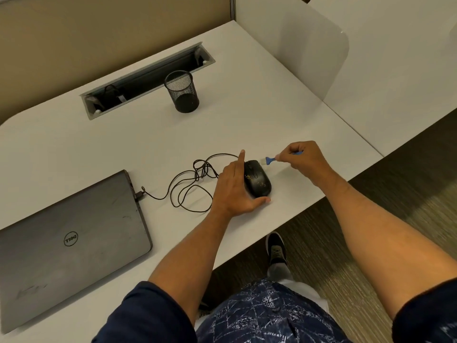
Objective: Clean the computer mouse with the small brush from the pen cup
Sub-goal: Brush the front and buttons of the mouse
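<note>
The left hand (233,188) braced the mouse (257,178) near the desk's front edge; the right hand (300,157) pinched the brush (269,159). Hard strokes risked pushing the mouse off.

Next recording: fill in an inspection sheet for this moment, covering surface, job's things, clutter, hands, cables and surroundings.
Surface: white desk with an open grey cable tray recessed at the back.
Job's things: black computer mouse speckled with yellowish crumbs; small blue-handled brush, bristles at the mouse's front; black mesh pen cup upright, looks empty.
Clutter: closed grey laptop.
Hands: left hand steadies the mouse from its side; right hand pinches the brush handle.
Cables: black mouse cord, loosely tangled, plugged into the laptop's edge.
Surroundings: beige partition wall, white divider panel, striped carpet.
</note>
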A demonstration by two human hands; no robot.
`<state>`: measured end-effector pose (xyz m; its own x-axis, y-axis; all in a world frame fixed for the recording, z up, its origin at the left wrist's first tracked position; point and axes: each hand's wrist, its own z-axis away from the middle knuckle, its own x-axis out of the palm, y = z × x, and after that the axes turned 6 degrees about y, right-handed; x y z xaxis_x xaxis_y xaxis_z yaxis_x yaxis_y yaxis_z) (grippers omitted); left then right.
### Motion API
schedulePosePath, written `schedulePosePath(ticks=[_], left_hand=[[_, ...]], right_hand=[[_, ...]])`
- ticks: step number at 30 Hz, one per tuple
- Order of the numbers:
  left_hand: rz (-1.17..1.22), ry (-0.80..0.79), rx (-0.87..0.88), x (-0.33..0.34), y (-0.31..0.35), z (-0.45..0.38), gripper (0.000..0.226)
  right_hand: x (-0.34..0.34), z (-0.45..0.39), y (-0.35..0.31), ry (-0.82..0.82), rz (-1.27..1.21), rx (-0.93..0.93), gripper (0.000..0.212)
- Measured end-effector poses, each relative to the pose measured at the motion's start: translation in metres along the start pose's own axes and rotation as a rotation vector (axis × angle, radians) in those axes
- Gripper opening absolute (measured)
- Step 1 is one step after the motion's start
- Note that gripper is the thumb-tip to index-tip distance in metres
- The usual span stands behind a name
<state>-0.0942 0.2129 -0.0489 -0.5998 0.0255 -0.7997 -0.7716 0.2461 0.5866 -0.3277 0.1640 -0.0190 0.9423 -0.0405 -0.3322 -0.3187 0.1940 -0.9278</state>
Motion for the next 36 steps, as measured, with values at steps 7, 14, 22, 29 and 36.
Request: schedulePosePath(ticks=[7,14,22,29,36], left_hand=[[0.014,-0.002,0.021,-0.002,0.0,0.0,0.14],[0.013,-0.007,0.025,-0.002,-0.001,0.0,0.14],[0.029,0.012,0.018,-0.002,0.001,0.0,0.139],[0.044,0.011,0.004,-0.001,0.002,-0.002,0.138],[0.039,0.015,-0.011,-0.001,0.002,-0.003,0.138]], right_hand=[[0.008,0.003,0.002,-0.15,-0.006,0.035,0.009],[0.009,0.002,-0.002,-0.164,0.004,-0.01,0.007],[0.009,0.001,-0.009,-0.138,0.109,-0.065,0.012],[0.008,-0.004,-0.013,-0.143,0.159,-0.065,0.008],[0.012,-0.009,-0.017,-0.139,0.221,-0.097,0.007]])
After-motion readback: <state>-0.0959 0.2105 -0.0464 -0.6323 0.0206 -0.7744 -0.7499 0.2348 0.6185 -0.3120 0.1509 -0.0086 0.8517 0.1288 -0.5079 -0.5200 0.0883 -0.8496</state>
